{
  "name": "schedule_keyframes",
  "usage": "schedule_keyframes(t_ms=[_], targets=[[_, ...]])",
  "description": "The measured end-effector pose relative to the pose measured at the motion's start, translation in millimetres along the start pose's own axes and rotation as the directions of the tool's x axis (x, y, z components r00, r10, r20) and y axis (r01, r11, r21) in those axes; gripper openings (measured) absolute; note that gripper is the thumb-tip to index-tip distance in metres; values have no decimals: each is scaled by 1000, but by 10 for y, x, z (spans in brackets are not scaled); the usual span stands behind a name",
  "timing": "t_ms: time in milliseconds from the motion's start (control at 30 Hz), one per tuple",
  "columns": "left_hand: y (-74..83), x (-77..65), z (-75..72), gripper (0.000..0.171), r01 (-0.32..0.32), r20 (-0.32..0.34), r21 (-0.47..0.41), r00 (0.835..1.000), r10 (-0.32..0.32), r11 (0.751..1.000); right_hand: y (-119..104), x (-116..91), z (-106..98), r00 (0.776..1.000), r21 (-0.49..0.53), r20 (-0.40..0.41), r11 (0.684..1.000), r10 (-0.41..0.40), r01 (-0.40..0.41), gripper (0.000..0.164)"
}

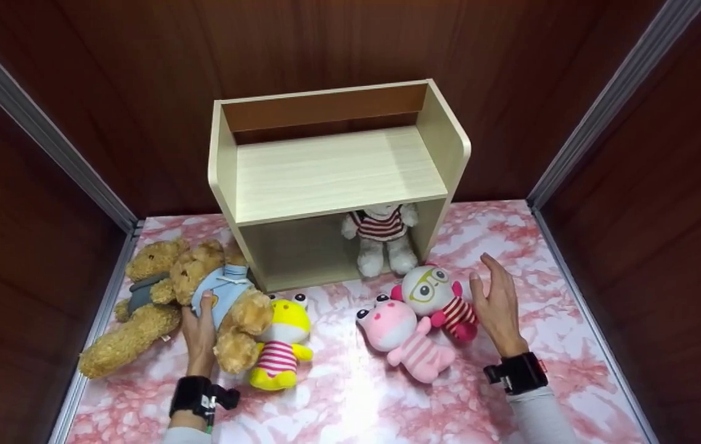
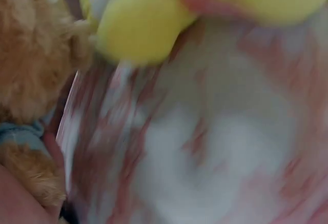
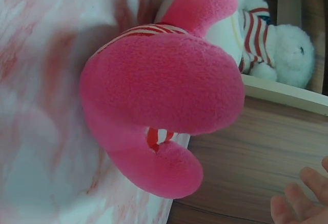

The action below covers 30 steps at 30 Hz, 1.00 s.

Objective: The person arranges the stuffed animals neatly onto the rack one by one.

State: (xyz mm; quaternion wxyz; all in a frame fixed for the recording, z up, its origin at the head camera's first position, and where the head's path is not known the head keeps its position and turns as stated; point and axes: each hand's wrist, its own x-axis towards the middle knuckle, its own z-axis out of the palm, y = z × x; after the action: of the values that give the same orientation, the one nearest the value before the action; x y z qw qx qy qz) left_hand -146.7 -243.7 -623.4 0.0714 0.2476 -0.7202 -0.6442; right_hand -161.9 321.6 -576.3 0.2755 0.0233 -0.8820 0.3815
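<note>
As the left hand point(image 1: 200, 336) grips a brown teddy bear point(image 1: 227, 293) in a light blue top, thumb across its front, the right hand point(image 1: 498, 302) spreads wide, thumb apart from the fingers, just beside a glasses-faced doll point(image 1: 430, 290). Black wrist cameras point(image 1: 520, 373) sit above pale sleeves point(image 1: 538, 410). The held bear is left of the shelf unit point(image 1: 338, 169), over a tabletop point(image 1: 350, 407) marbled in pink and white. Dark, reddish wood-grain walls point(image 1: 325, 49) rise at the back and both sides, with grey metal strips point(image 1: 621, 80) along the corners.

Beside the held bear, a second brown bear point(image 1: 147, 296) in a dark grey top lies at far left. On the other side, a yellow plush point(image 1: 279, 351) lies partly behind the held bear's legs; whether they touch is unclear. A pink plush point(image 1: 415, 345) lies against the doll, both in front of the unit's right end. In the right part of the lower compartment is a white plush toy point(image 1: 381, 228), the board above hiding part of its head from the head camera.

The bears' fur is shaggy and curly, the doll's hot-pink feet smooth and rounded. Stripes band four toys; the unit is pale, straight-grained board with rounded front corners.
</note>
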Motion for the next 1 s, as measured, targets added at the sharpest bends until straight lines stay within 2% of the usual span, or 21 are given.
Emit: schedule_keyframes(t_ms=[133,267,400,567,667,800,900,1000], targets=[[-35,-85,140,81,-111,-110,-137,989,96,984,2,-7,4,1000,-3,7,1000,0,0,46],[-20,-172,240,68,-245,-186,-210,960,208,946,-6,-14,-2,1000,-2,1,1000,-8,8,44],[21,-249,291,66,-284,-224,-222,946,235,933,-39,-23,-5,1000,-5,5,1000,-15,15,44],[61,-314,317,70,-335,-259,-175,923,285,926,-117,-30,5,999,1,29,999,-41,41,45],[63,-367,340,73,-389,-285,-133,896,341,912,-155,-37,14,998,9,29,998,-56,56,45],[47,-425,403,80,-491,-291,-77,844,451,868,-195,-53,31,997,21,22,997,-80,80,45],[47,-471,472,86,-542,-269,-29,813,516,840,-216,-65,54,996,32,18,995,-92,91,45],[140,-586,555,83,-566,-260,23,793,552,824,-236,-100,93,997,47,21,996,-79,77,44]])
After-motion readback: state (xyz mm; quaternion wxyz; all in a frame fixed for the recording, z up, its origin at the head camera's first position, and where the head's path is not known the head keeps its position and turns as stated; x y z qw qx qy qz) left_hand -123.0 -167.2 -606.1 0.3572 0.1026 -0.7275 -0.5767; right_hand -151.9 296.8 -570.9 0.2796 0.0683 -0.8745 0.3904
